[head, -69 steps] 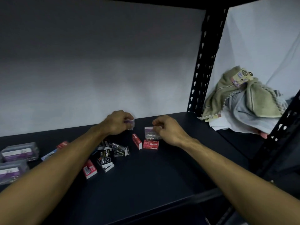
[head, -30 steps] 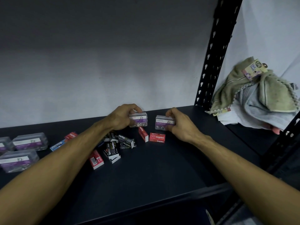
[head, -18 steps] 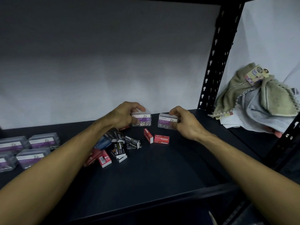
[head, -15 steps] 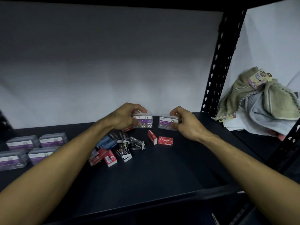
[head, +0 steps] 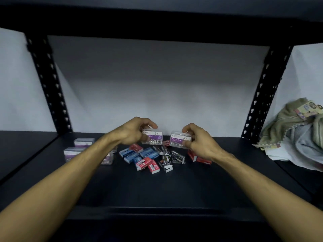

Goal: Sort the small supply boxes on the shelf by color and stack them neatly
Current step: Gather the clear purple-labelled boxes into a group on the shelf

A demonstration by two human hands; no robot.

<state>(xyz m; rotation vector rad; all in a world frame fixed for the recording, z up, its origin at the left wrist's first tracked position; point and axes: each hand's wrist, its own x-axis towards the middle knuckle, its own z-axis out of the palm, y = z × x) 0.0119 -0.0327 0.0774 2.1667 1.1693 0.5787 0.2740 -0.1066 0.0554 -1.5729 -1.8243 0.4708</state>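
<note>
My left hand (head: 133,131) grips a clear paper clip box with a purple label (head: 152,137), lifted above the black shelf (head: 157,189). My right hand (head: 199,142) grips a second clear purple-labelled paper clip box (head: 179,140) at the same height, a little to the right. Below them lies a loose pile: blue boxes (head: 134,155), red boxes (head: 148,164) and black staple boxes (head: 167,162). Two more red boxes (head: 195,157) lie under my right wrist. Several clear purple-labelled boxes (head: 78,149) sit grouped at the left, partly hidden by my left forearm.
Perforated black uprights stand at the back left (head: 49,88) and back right (head: 264,93). An upper shelf board (head: 157,23) spans overhead. A heap of towels and cloths (head: 297,133) fills the neighbouring bay on the right. A pale wall backs the shelf.
Both hands picked the two clear boxes off the shelf and raised them. The view has pulled back and swung left, bringing the left upright and the upper shelf into sight.
</note>
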